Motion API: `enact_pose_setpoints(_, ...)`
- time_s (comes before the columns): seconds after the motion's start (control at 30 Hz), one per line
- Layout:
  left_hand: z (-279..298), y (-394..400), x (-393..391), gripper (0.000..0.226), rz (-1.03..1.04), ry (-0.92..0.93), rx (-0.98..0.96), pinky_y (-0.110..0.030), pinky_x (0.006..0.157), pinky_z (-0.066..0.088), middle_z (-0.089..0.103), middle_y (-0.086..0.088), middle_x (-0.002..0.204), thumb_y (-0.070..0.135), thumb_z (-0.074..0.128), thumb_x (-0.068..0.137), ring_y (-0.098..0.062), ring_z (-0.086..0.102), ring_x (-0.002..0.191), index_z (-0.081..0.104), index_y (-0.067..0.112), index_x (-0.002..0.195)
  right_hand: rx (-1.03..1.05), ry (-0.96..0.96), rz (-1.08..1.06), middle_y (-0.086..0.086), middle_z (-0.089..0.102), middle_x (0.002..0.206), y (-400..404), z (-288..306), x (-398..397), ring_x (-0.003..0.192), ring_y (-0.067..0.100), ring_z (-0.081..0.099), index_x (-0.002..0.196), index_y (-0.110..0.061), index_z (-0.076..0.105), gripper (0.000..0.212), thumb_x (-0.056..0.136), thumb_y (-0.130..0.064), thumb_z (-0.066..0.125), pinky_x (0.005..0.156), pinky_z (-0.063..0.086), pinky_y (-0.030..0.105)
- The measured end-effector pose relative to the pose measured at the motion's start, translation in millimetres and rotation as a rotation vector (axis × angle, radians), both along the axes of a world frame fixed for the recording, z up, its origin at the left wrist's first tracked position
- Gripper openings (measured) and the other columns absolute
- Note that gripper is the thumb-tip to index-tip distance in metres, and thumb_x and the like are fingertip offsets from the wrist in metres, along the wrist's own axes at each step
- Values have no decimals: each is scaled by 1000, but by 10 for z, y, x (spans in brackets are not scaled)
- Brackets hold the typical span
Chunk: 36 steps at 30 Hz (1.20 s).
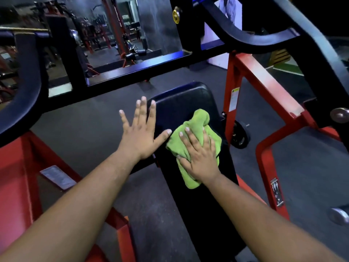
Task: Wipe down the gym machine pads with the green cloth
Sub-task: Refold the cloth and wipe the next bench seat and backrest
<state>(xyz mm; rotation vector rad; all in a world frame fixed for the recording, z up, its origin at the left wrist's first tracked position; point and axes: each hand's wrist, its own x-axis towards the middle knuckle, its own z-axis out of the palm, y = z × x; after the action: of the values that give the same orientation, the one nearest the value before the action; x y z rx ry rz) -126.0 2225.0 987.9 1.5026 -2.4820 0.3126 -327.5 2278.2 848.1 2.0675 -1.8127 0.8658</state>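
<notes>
Gym floor under one black pad: right hand flat on one green cloth, left hand splayed empty.

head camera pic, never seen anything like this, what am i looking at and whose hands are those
This single picture comes from a camera worn on a person's head, looking forward and down, so the two bare arms reaching in from the bottom are the wearer's own. They stand at a gym machine with a red frame and black bars. In the middle is a long black pad. The right hand lies flat on a crumpled green cloth, pressing it onto the pad to wipe it. The left hand is open with fingers spread at the pad's left edge and holds nothing. Behind, more gym equipment shows, dark and blurred.
</notes>
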Motion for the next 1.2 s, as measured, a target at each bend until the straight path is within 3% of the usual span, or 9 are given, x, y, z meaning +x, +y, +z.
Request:
enact_pose_setpoints(0.23, -100, -122, -137, 99, -81, -308, -245, -68, 118, -13, -23, -7, 168, 82, 1, 89, -23, -23, 155, -12, 16, 161, 23, -234, -105, -14, -4, 171, -745, 1031, -264, 156, 43, -7, 162, -40, 5, 76, 97, -61, 38, 120, 7, 70)
enact_pose_setpoints(0.37, -201, -175, -159, 100, -88, -306, -273, -65, 121, -8, -16, -9, 170, 81, 17, 90, -29, -19, 156, -4, 15, 163, -22, -201, -81, -11, 3, 172, -559, 521, -443, 156, 39, 8, 163, -38, 14, 74, 98, -63, 38, 118, 22, 65)
enact_pose_setpoints(0.47, -197, -183, -193, 97, -89, -276, -257, -66, 121, -10, -16, -8, 170, 78, 22, 92, -30, -19, 156, -3, 17, 163, 56, -326, -152, -11, 3, 172, -120, -157, -474, 152, 42, 22, 163, -38, 15, 73, 97, -64, 35, 115, 27, 62)
enact_pose_setpoints(0.57, -203, -180, -191, 92, -101, -243, -265, -65, 120, -12, -14, -7, 170, 72, 25, 93, -31, -18, 156, -1, 17, 163, 140, -458, -199, -14, -2, 171, 221, -559, -386, 150, 48, 18, 163, -39, 10, 73, 97, -63, 32, 115, 24, 68)
enact_pose_setpoints(0.7, -223, -187, -195, 91, -127, -209, -263, -68, 120, -8, -11, -5, 171, 68, 25, 94, -32, -14, 156, -5, 16, 162, 103, -562, -285, -13, -5, 172, -126, -39, -118, 152, 50, 12, 163, -37, 5, 75, 97, -58, 32, 116, 18, 71)
enact_pose_setpoints(0.83, -172, -197, -138, 89, -206, -148, -247, -70, 118, -6, -3, -9, 171, 67, 21, 98, -35, -6, 157, -4, 9, 161, 26, -465, -264, -6, -5, 172, -319, 454, 451, 153, 48, 4, 164, -28, 1, 77, 99, -57, 32, 117, 17, 67)
enact_pose_setpoints(0.97, -146, -172, -77, 86, -265, -134, -242, -71, 116, -7, -2, -14, 170, 65, 19, 99, -35, -3, 157, 0, 10, 162, 20, -283, -96, -9, -2, 171, 181, -297, 716, 153, 46, 8, 164, -31, 5, 84, 95, -62, 41, 113, 24, 67)
enact_pose_setpoints(1.1, -495, -22, -66, 82, -373, -274, -314, -72, 116, -1, 6, -13, 171, 61, 33, 100, -30, 4, 158, 9, 15, 163, 101, -184, -19, -13, -6, 171, 844, -1362, 474, 148, 47, 16, 163, -37, -2, 94, 87, -64, 46, 106, 35, 71)
enact_pose_setpoints(1.2, -717, 71, -51, 82, -426, -360, -341, -70, 119, 1, 7, -10, 171, 61, 37, 98, -26, 5, 158, 15, 17, 163, 159, -198, -51, -13, -1, 172, 880, -1411, 144, 150, 46, 14, 163, -39, 1, 89, 90, -64, 44, 108, 33, 70)
